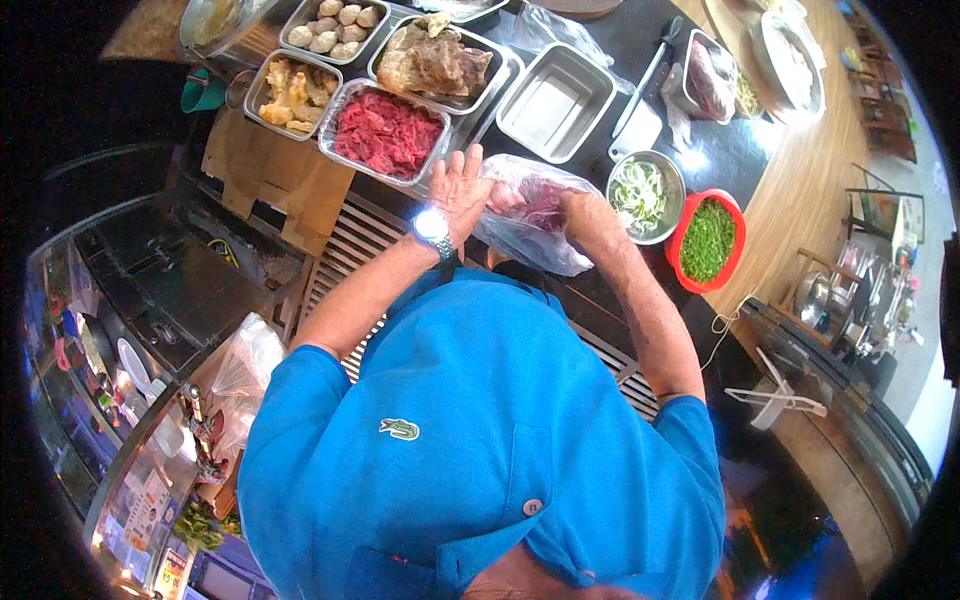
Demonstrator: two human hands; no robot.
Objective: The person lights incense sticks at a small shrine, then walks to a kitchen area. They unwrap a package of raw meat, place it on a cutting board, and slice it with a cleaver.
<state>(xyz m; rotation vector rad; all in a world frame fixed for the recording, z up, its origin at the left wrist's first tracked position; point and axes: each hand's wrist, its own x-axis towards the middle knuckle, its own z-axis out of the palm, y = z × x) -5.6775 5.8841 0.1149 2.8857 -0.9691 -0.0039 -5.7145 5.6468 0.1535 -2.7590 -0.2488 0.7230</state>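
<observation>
A clear plastic bag (529, 251) with red raw meat (544, 204) in it lies at the counter's near edge, between my hands. My left hand (454, 195) is beside the bag's left end, fingers stretched out and thumb side against the plastic. My right hand (596, 221) has its fingers curled on the bag's right side; the fingertips are partly hidden. Left of the bag is a metal tray of sliced raw red meat (388, 133). Beyond the bag stands an empty metal tray (556, 101). To its right is a metal bowl of sliced onion (637, 191).
Chopped green herbs fill a red basket (705, 240) at the right. Metal trays of meatballs (334, 31), cooked meat (435, 64) and yellowish pieces (292, 94) stand at the back left. A long-handled utensil (645, 79) lies near a tray of bagged meat (709, 79).
</observation>
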